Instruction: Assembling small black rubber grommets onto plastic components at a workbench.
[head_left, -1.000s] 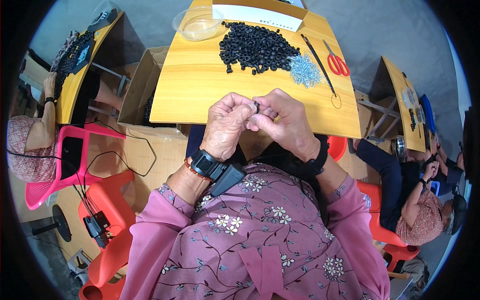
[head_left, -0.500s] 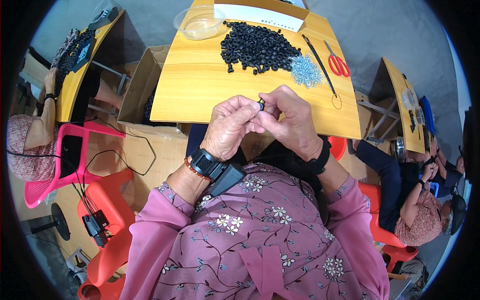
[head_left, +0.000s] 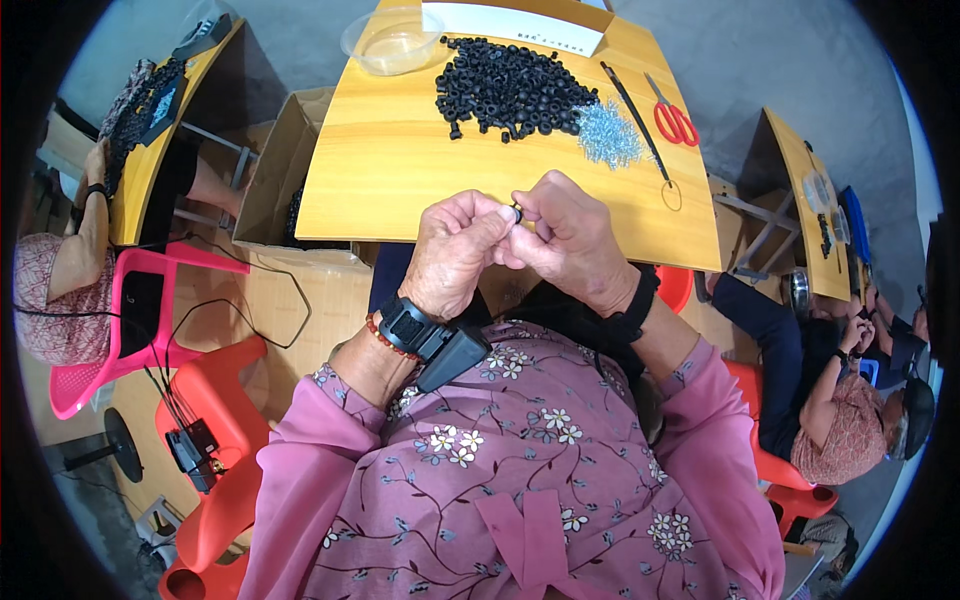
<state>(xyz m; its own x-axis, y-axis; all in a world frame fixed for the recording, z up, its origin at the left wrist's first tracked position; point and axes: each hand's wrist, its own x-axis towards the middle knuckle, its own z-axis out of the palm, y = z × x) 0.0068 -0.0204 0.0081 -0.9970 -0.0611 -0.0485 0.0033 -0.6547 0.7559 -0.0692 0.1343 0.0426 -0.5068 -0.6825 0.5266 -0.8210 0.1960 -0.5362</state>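
Note:
Over the near edge of the yellow table, my left hand (head_left: 455,250) and my right hand (head_left: 575,238) meet with their fingertips pinched together. Between them is a small round black piece (head_left: 516,212), mostly covered by the fingers, so its exact kind is hard to make out. Beyond my hands lies a heap of small black ring-shaped parts (head_left: 510,88). Against its right side sits a pile of small clear, bluish bits (head_left: 609,134). A thin black strip (head_left: 635,118) ending in a wire loop lies to their right, beside red-handled scissors (head_left: 676,124).
A clear plastic bowl (head_left: 392,42) and a white box (head_left: 515,25) stand at the table's far side. An open cardboard box (head_left: 268,215) is on the floor at left. Red chairs (head_left: 215,410) are beside me. Other people sit at tables on both sides.
Both hands remain joined around the small black piece, with the right hand's fingers curled a little tighter. The view has shifted slightly; the things on the table lie as before.

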